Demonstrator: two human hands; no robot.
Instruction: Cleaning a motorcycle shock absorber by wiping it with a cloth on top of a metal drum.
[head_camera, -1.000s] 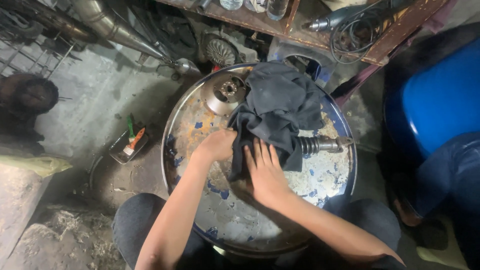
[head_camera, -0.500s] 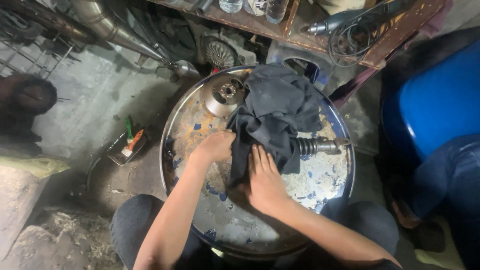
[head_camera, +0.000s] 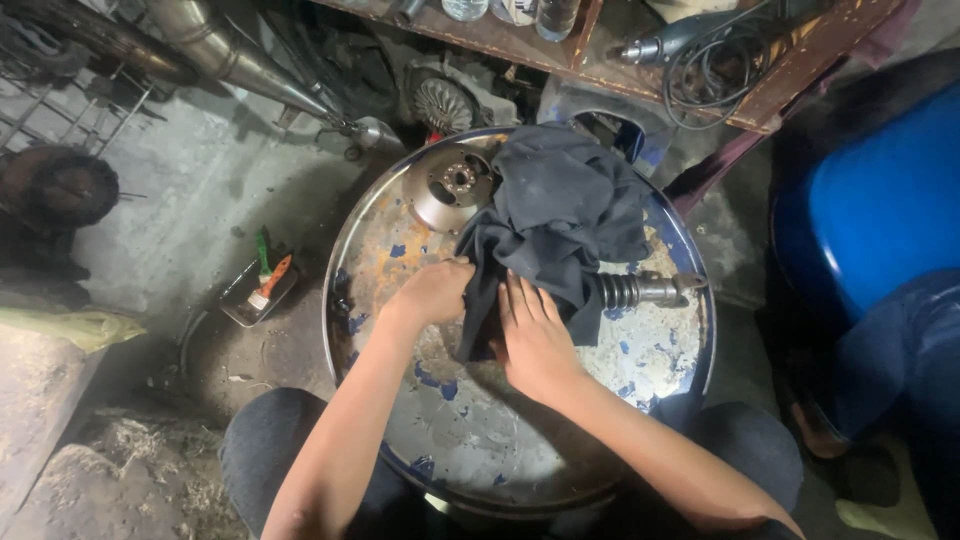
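Right hand (head_camera: 535, 340): fingers extended and flat, pressing the lower edge of the dark cloth (head_camera: 560, 225) against the drum top (head_camera: 480, 440); nothing is gripped. Left hand (head_camera: 432, 292): fingers curled tight, clenched on the cloth's left edge. The cloth lies bunched over the middle and far side of the round, rust-patched drum top, covering most of a metal shaft whose coiled, ribbed end (head_camera: 640, 290) protrudes to the right. A grey disc-shaped hub (head_camera: 452, 188) sits just beside the cloth, uncovered. Judgement: wiping or wrapping of the shaft appears under way; the protruding end and hub remain untouched. A small tray with brushes (head_camera: 262, 288) rests on the floor.
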